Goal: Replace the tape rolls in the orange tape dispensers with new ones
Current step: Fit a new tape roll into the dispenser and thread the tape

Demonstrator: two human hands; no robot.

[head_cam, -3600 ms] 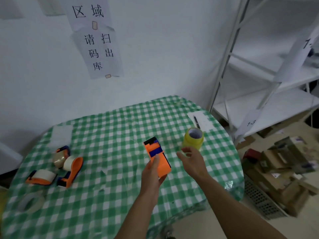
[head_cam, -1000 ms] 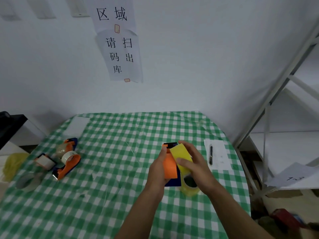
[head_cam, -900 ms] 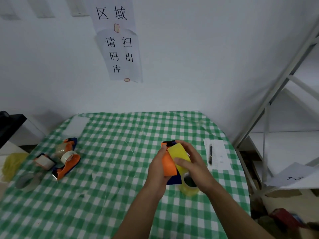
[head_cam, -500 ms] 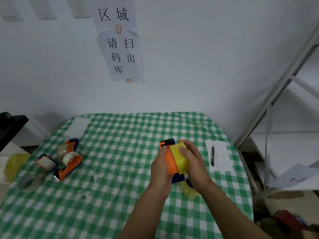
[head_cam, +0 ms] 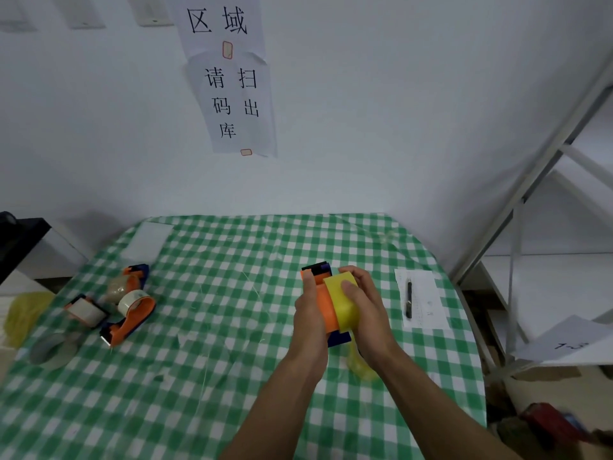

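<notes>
Around the orange plastic tape dispenser (head_cam: 323, 305), held mid-table with a yellow tape roll (head_cam: 345, 305), a hand could pass over bare green-checked tablecloth (head_cam: 232, 293) to its left and behind. Far left sits a cluster of orange dispensers (head_cam: 131, 322). Just right lie a white paper sheet (head_cam: 428, 303) and black pen (head_cam: 409, 299), and beyond them stands a white metal shelf frame (head_cam: 530, 180).

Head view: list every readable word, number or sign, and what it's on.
"区域": upper white paper sheet.
"请扫 / 码出 / 库" (请扫码出库): lower white paper sheet beneath it.
"1-", rest blurred: white paper tag, lower right.
White paper sheet under the black pen: marks too faint to read.
Held orange plastic tape dispenser and yellow tape roll: no text visible.
</notes>
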